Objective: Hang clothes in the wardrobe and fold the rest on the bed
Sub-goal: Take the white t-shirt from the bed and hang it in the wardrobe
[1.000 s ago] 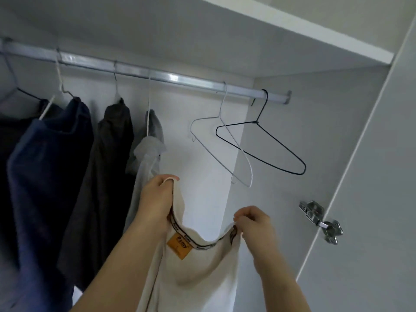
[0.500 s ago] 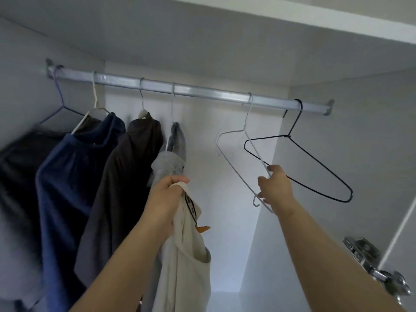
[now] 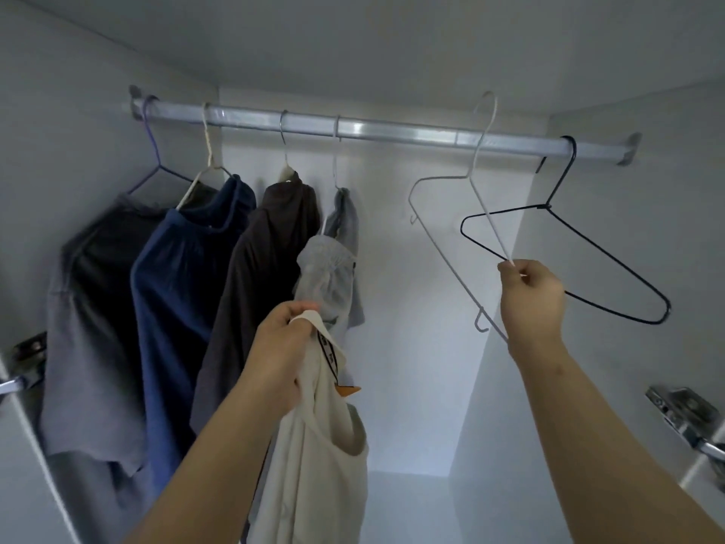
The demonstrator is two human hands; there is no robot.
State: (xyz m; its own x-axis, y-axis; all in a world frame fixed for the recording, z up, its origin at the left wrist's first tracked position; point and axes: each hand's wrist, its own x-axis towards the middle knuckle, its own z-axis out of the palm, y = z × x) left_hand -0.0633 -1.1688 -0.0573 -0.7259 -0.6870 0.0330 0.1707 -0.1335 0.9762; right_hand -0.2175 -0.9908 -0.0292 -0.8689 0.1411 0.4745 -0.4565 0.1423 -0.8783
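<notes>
Cream top (image 3: pixel 314 445) is dangling by its collar from the clenched left grip (image 3: pixel 282 355) inside the wardrobe, while the right grip (image 3: pixel 531 296), having released it, is pinching the white hanger (image 3: pixel 477 151) and lifting it off the rail (image 3: pixel 392 129).

The cream sleeveless top (image 3: pixel 314 465) runs off the bottom edge, and its bunched neck disappears inside the fist of the left hand (image 3: pixel 282 355). The lettering on its black neck tape (image 3: pixel 328 353) is too small to read, and the orange tag (image 3: pixel 349 389) shows only edge-on. The lower corner of the white wire hanger (image 3: pixel 469 178) is hidden behind the right hand (image 3: pixel 531 296). The left forearm (image 3: pixel 219 445) and right forearm (image 3: pixel 580 445) are cut by the bottom edge. At far left the loose grey shirt (image 3: pixel 78 347) is blurred. The steel door hinge (image 3: pixel 23 359) at the left edge and the second steel hinge (image 3: pixel 682 414) at lower right are cropped.
</notes>
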